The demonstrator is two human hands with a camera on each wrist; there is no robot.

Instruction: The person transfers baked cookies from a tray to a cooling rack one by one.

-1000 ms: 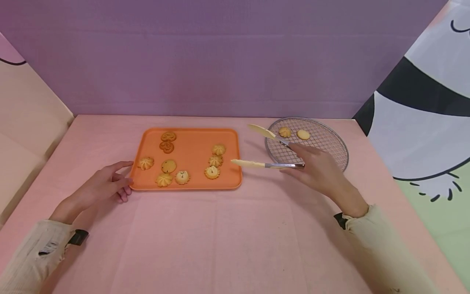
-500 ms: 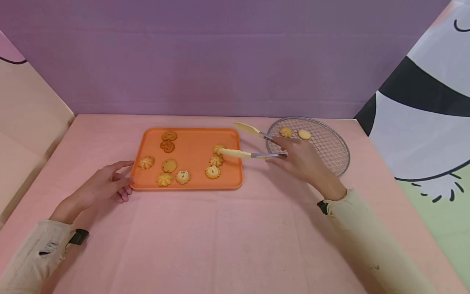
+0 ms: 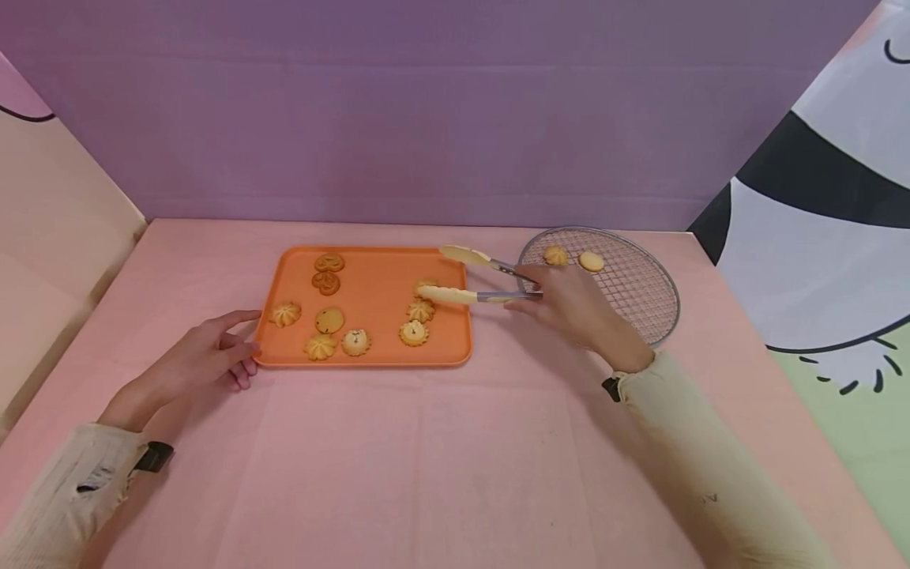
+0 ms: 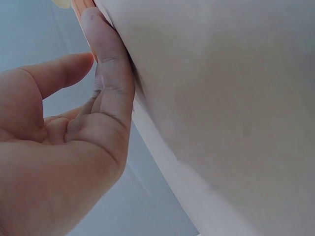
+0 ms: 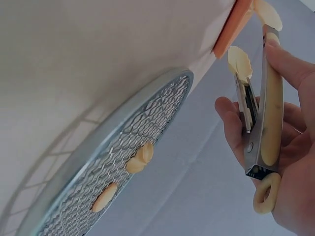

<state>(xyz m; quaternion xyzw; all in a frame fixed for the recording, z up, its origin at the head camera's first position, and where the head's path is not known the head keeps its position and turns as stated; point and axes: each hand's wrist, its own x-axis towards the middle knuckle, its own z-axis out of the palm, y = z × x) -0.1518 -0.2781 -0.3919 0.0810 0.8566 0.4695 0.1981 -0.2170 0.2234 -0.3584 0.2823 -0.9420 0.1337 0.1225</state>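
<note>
My right hand (image 3: 577,310) grips a pair of tongs (image 5: 271,105) with cream scalloped tips and metal arms. The tips stand spread; one arm overlaps the rearmost of the three cookies at the right of an orange tray (image 3: 373,276), the other crosses its back right corner. That star-shaped cookie (image 3: 426,282) is partly hidden by the near tip. Below it lie another star-shaped cookie (image 3: 420,310) and a round frilled cookie (image 3: 414,333). At the tray's left edge, my left hand (image 3: 192,362) touches the rim with its fingers extended.
A round wire rack (image 3: 640,304) stands right of the tray, bearing a star-shaped cookie (image 3: 555,255) and a plain oval one (image 3: 591,261). Several more cookies, including two pretzel-shaped ones (image 3: 327,282), lie on the tray's left half. A purple backdrop (image 3: 426,118) rises behind the table.
My right hand has carried the tongs leftward, from beside the tray to over its right side. The tips have drawn somewhat closer together. The left hand stays at the tray's edge.
</note>
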